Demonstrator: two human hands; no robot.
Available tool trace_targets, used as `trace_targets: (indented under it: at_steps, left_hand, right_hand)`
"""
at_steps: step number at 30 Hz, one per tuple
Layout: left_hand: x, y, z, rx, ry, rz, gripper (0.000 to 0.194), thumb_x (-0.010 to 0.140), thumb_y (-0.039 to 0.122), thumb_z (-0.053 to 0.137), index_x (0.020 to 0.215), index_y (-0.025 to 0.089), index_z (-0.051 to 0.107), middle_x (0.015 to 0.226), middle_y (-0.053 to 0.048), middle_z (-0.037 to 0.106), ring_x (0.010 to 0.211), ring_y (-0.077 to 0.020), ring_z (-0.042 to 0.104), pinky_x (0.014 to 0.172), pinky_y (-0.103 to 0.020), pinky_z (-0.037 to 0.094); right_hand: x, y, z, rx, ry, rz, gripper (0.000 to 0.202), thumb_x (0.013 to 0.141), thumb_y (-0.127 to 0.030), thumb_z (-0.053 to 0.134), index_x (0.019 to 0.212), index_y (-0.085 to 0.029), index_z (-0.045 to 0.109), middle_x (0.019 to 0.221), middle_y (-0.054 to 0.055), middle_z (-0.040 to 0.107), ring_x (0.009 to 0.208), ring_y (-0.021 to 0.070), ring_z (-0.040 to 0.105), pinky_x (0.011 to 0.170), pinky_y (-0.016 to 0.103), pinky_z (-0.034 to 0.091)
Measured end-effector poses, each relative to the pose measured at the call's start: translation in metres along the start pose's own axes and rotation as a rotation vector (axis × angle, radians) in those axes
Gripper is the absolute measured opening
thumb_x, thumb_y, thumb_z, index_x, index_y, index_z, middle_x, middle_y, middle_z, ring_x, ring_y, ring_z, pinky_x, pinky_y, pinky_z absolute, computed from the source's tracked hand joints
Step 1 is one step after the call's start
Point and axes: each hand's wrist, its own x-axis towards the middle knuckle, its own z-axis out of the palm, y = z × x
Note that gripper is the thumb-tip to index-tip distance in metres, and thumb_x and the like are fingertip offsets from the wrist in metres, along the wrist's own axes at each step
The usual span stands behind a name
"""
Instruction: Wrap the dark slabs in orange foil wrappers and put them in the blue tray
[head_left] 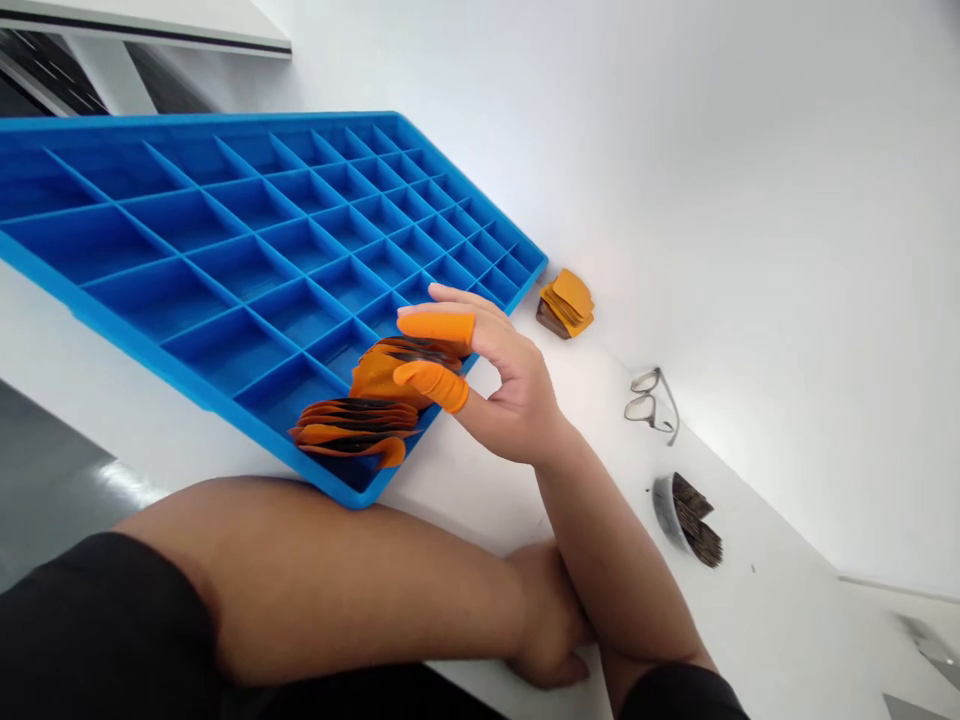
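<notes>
My right hand (499,365), with orange finger cots on thumb and index finger, is over the near corner of a blue compartment tray (360,495). Its thumb and index finger are apart, above a bundle of thin orange and dark sheets (379,372) standing in one compartment. Whether the fingertips touch the bundle is hard to tell. Beside it, a second bundle of orange and dark sheets (352,430) fills the corner compartment. My left hand (551,620) rests on the white table beneath my right forearm, its fingers mostly hidden.
A small stack of orange and brown pieces (568,303) lies just past the tray's right corner. Farther right are a pair of glasses (652,405) and a round container (671,512) with dark strips. A white wall (750,200) borders the table (757,640).
</notes>
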Motion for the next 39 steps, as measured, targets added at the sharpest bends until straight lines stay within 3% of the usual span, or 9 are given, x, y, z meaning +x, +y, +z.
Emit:
trace_targets:
  at_steps: [5, 10, 14, 18, 21, 26, 29, 32, 39]
  left_hand:
    - [0.001, -0.003, 0.003, -0.003, -0.049, -0.037, 0.066, 0.092, 0.039, 0.058, 0.151, 0.011, 0.050, 0.162, -0.012, 0.045, 0.157, -0.0339, 0.030, 0.134, -0.044, 0.020]
    - [-0.006, -0.006, 0.002, -0.093, 0.004, 0.017, 0.067, 0.095, 0.038, 0.053, 0.156, 0.013, 0.042, 0.167, -0.011, 0.036, 0.157, -0.0343, 0.028, 0.132, -0.048, 0.022]
    - [-0.010, -0.007, -0.003, -0.131, -0.007, -0.018, 0.062, 0.095, 0.037, 0.054, 0.155, 0.023, 0.045, 0.163, -0.005, 0.045, 0.154, -0.0337, 0.035, 0.129, -0.052, 0.026]
    - [-0.008, -0.009, -0.005, -0.060, -0.048, -0.007, 0.059, 0.096, 0.043, 0.053, 0.152, 0.025, 0.048, 0.156, -0.006, 0.054, 0.151, -0.0349, 0.038, 0.131, -0.057, 0.016]
    - [-0.006, -0.009, -0.007, 0.000, -0.103, 0.000, 0.058, 0.100, 0.048, 0.047, 0.152, 0.022, 0.048, 0.163, -0.010, 0.044, 0.155, -0.0392, 0.031, 0.129, -0.065, 0.009]
    - [-0.005, -0.006, -0.010, -0.006, -0.149, -0.036, 0.058, 0.101, 0.049, 0.043, 0.154, 0.023, 0.048, 0.168, -0.010, 0.032, 0.160, -0.0392, 0.018, 0.130, -0.065, 0.005]
    - [-0.004, -0.002, -0.016, -0.034, -0.177, -0.062, 0.057, 0.101, 0.047, 0.046, 0.152, 0.022, 0.050, 0.168, -0.010, 0.033, 0.160, -0.0386, 0.017, 0.130, -0.064, 0.004]
    - [-0.004, 0.001, -0.021, -0.056, -0.173, -0.098, 0.059, 0.100, 0.046, 0.048, 0.153, 0.019, 0.048, 0.167, -0.010, 0.034, 0.159, -0.0367, 0.020, 0.132, -0.061, 0.005]
    - [-0.002, 0.000, -0.018, -0.024, -0.205, -0.103, 0.066, 0.099, 0.048, 0.048, 0.156, 0.016, 0.044, 0.168, -0.013, 0.030, 0.159, -0.0361, 0.019, 0.133, -0.059, 0.005]
  right_hand:
    - [-0.008, 0.005, -0.005, 0.038, -0.058, 0.179, 0.032, 0.102, -0.034, 0.055, 0.132, -0.022, 0.061, 0.131, 0.005, 0.072, 0.120, 0.0170, 0.069, 0.103, 0.033, 0.059]
    - [-0.009, 0.001, -0.012, -0.025, 0.053, 0.210, 0.034, 0.106, -0.035, 0.046, 0.134, -0.022, 0.059, 0.141, 0.004, 0.067, 0.129, 0.0144, 0.063, 0.110, 0.028, 0.053]
    - [-0.008, -0.005, -0.026, -0.083, 0.075, 0.284, 0.036, 0.109, -0.032, 0.032, 0.136, -0.023, 0.054, 0.146, 0.000, 0.063, 0.128, 0.0075, 0.062, 0.107, 0.016, 0.051]
    - [-0.027, -0.005, -0.049, -0.051, 0.132, 0.229, 0.035, 0.106, -0.025, 0.038, 0.137, -0.022, 0.053, 0.146, 0.003, 0.062, 0.128, 0.0098, 0.061, 0.103, 0.022, 0.055]
    - [-0.055, 0.002, -0.076, -0.184, 0.128, 0.320, 0.033, 0.105, -0.030, 0.040, 0.132, -0.026, 0.058, 0.141, 0.002, 0.066, 0.121, 0.0108, 0.064, 0.103, 0.026, 0.054]
    - [-0.079, 0.042, -0.141, -0.294, 0.221, 0.577, 0.054, 0.095, -0.045, 0.059, 0.143, -0.023, 0.048, 0.141, 0.012, 0.062, 0.120, 0.0216, 0.063, 0.102, 0.042, 0.053]
    - [-0.065, 0.080, -0.168, -0.328, 0.206, 0.747, 0.090, 0.084, -0.049, 0.073, 0.157, -0.024, 0.028, 0.155, 0.015, 0.049, 0.139, 0.0282, 0.051, 0.112, 0.049, 0.046]
    - [-0.041, 0.115, -0.178, -0.346, 0.145, 0.871, 0.111, 0.067, -0.044, 0.088, 0.158, -0.023, 0.028, 0.159, 0.017, 0.045, 0.149, 0.0328, 0.040, 0.120, 0.052, 0.038]
    - [-0.005, 0.143, -0.170, -0.416, 0.079, 0.999, 0.047, 0.097, -0.042, 0.065, 0.137, -0.020, 0.056, 0.138, 0.011, 0.060, 0.119, 0.0256, 0.063, 0.101, 0.050, 0.056]
